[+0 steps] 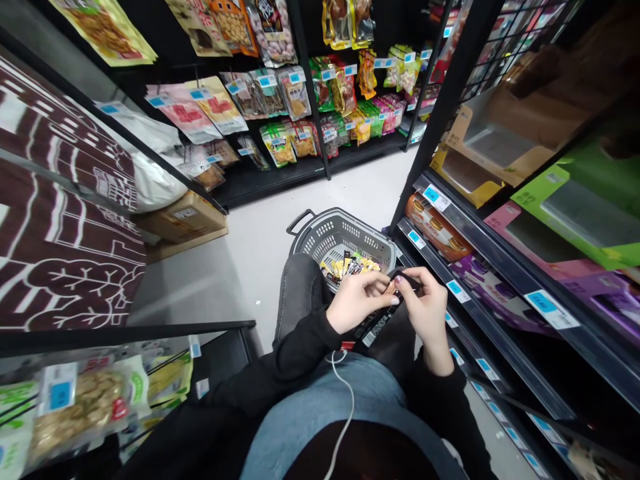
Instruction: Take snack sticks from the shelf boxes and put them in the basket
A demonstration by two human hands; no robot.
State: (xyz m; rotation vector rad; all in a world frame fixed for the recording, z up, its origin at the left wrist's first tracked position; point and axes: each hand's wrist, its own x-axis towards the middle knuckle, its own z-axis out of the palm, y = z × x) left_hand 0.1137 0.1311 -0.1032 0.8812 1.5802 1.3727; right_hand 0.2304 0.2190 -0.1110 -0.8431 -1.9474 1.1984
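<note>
My left hand and my right hand meet above my lap, fingertips pinched on a small dark packet. Fingers cover much of it, so its exact kind is hidden. Below them, a black printed package with a white barcode rests on my lap, partly covered by my hands. Just past my knees stands a grey plastic shopping basket on the floor. Inside lie several small yellow, black and green packets.
Shelves with boxed goods and price tags rise close on my right. Hanging snack bags fill the black rack ahead. A cardboard box sits on the floor at left. A white cable hangs down my front.
</note>
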